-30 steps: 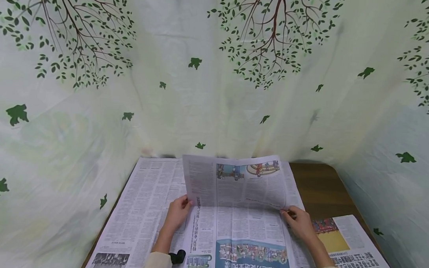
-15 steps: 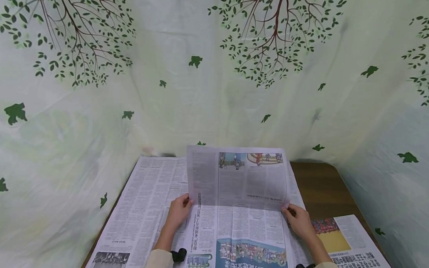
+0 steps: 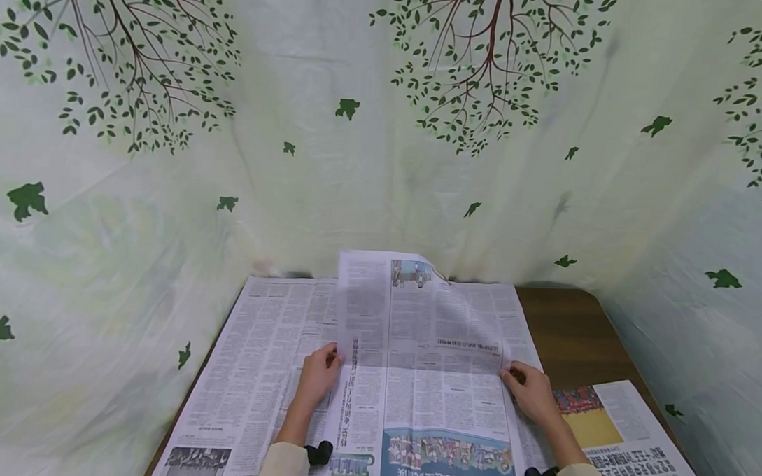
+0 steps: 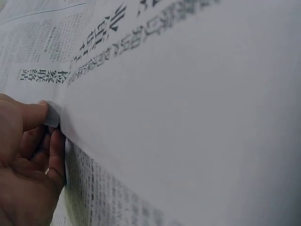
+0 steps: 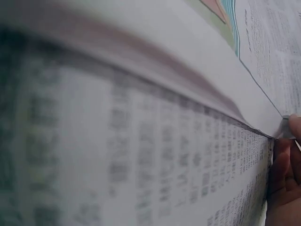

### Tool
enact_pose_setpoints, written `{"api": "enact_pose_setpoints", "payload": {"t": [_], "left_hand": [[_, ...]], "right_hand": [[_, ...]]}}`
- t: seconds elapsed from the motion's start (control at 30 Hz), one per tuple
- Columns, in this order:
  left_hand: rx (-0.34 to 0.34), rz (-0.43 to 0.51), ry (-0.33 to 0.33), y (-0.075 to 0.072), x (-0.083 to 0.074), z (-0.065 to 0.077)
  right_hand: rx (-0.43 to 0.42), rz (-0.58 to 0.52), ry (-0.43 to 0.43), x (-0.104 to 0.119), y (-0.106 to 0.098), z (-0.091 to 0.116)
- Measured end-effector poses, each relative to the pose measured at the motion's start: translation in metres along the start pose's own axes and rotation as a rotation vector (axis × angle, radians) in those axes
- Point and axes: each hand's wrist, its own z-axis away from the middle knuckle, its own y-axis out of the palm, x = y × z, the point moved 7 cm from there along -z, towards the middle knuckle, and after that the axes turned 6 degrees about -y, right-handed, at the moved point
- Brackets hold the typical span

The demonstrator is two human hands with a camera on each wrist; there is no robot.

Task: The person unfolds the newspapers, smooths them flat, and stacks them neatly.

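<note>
A newspaper sheet [image 3: 441, 394] with a blue printed panel lies between both hands, its far part raised and its far right corner drooping backward. My left hand [image 3: 317, 376] pinches the sheet's left edge near the crease. In the left wrist view, the left thumb [image 4: 35, 115] lies on top of the paper edge with the fingers beneath. My right hand [image 3: 530, 392] pinches the right edge at about the same height. In the right wrist view, only part of the right hand [image 5: 284, 174] shows at the frame's edge, thumb over the paper and fingers under it.
More newspaper [image 3: 251, 359] is spread beneath the held sheet, reaching the table's left side. Another newspaper [image 3: 645, 443] with a yellow picture lies at the right. Brown table top [image 3: 560, 328] shows at the back right. A leaf-printed curtain [image 3: 383, 182] hangs around the table.
The sheet's far part has risen from leaning low to standing higher, and its far right corner has now flopped backward. Both hands stay in nearly the same place, still pinching the edges.
</note>
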Motion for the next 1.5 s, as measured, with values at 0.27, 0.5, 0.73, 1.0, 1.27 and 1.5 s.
{"api": "enact_pose_setpoints", "payload": {"t": [0.27,0.5,0.73,1.0,1.27,1.5], "left_hand": [[-0.013,0.027,-0.023,0.0,0.001,-0.001],[0.008,0.034,-0.042,0.0,0.002,-0.002],[0.046,0.029,-0.02,-0.001,-0.003,-0.001],[0.116,-0.002,-0.019,0.002,-0.006,0.001],[0.129,-0.001,-0.054,0.004,-0.005,-0.002],[0.129,-0.01,-0.075,0.008,-0.001,-0.004]], "right_hand": [[-0.002,-0.019,0.036,-0.005,0.002,-0.001],[0.01,-0.044,0.069,-0.007,0.003,-0.001],[-0.001,-0.055,0.074,-0.01,0.002,-0.005],[-0.041,-0.04,0.096,-0.009,-0.001,-0.01],[0.017,-0.115,0.122,-0.006,-0.002,-0.007],[0.149,-0.106,0.12,0.008,-0.004,0.011]]}}
